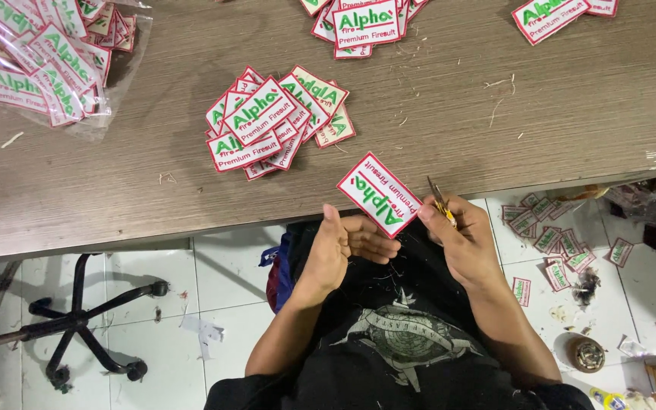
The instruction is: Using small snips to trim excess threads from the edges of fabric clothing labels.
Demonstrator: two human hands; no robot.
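Here, patch: white rectangular embroidered patch [379,194] with red border and green lettering, tilted over the tabletop [153,175] edge.
Left hand [343,247]: fingers pinching the patch's lower edge from beneath.
Right hand [461,239]: clenched on small yellow-handled thread snips [439,201], just right of the patch.
Clear plastic bag [119,80]: far left, holding more such patches.
Loose patch pile [275,121]: mid-tabletop.
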